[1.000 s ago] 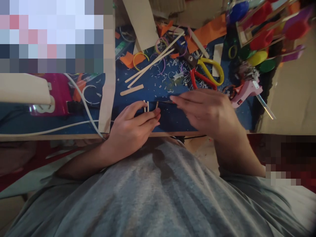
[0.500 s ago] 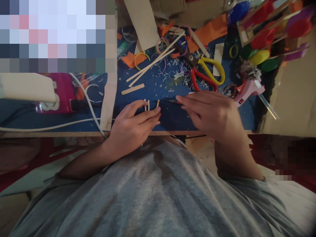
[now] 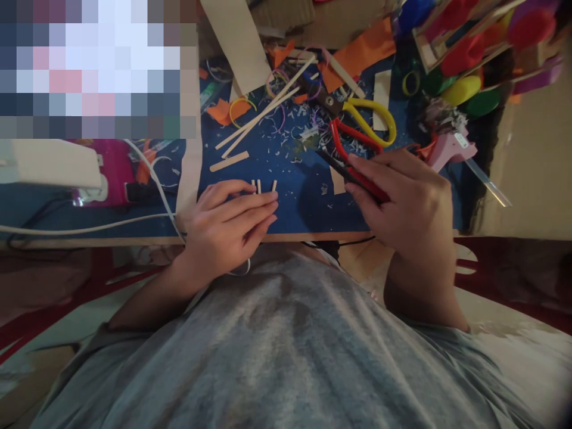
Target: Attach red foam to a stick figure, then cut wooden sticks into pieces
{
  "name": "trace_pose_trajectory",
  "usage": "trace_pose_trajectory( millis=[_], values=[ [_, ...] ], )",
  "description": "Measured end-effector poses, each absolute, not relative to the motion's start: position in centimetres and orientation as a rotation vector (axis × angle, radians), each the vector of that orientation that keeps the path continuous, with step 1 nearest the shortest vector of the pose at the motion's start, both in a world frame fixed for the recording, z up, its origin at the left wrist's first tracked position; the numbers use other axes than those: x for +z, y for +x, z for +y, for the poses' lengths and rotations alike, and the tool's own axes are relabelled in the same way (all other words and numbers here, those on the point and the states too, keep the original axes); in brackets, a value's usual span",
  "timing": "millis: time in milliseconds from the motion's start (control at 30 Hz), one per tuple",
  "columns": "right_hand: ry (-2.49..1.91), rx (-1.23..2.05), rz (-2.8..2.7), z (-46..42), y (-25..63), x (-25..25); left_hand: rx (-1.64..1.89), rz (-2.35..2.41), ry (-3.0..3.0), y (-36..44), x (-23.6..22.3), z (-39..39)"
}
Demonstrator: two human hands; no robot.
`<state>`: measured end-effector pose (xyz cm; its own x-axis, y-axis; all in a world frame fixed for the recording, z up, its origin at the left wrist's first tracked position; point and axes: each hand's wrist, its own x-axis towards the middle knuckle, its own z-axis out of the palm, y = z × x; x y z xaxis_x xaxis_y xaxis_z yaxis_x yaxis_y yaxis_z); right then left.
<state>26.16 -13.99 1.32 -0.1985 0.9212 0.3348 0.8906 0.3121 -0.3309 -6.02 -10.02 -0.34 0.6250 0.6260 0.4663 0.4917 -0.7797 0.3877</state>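
Observation:
My left hand (image 3: 235, 217) lies at the table's front edge, fingers closed over several short wooden stick pieces (image 3: 258, 186). Their pale ends poke out past the fingers, and the rest is hidden. Further right, my right hand (image 3: 397, 199) grips a slim black tool with a red handle (image 3: 373, 186), its dark tip pointing up and left. Its exact kind is unclear. Beyond that hand are scissors (image 3: 364, 122) with one yellow and one red handle loop. A flat wooden craft stick (image 3: 229, 161) and two long thin sticks (image 3: 263, 110) lie ahead of my left hand.
Paper shreds (image 3: 308, 136), orange scraps (image 3: 357, 56) and curled strips litter the blue table. At right rests a pink glue gun (image 3: 449, 149) with a clear stick. Colourful craft pieces (image 3: 469, 59) stand behind. A magenta power block (image 3: 109, 173) and white cable (image 3: 152, 173) are left.
My right hand has drawn back from the left hand, turning so the black-and-red tool shows clearly. A pale strip below the scissors is uncovered. My left hand stays on the stick pieces.

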Motion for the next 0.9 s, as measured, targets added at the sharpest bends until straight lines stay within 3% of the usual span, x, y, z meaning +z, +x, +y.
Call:
trace_pose_trajectory(
  millis=[233,667,900],
  values=[
    [-1.607,0.171,-2.027,-14.4,26.1,1.0,0.605,1.381,2.64,-4.0,1.0,-10.1],
    [-1.607,0.346,-1.897,-15.0,26.3,1.6,0.488,1.385,2.682,-2.9,1.5,-11.0],
    [-1.61,0.43,-1.985,-15.9,26.1,2.4,0.686,1.242,2.784,-2.1,2.1,-11.3]
  ],
)
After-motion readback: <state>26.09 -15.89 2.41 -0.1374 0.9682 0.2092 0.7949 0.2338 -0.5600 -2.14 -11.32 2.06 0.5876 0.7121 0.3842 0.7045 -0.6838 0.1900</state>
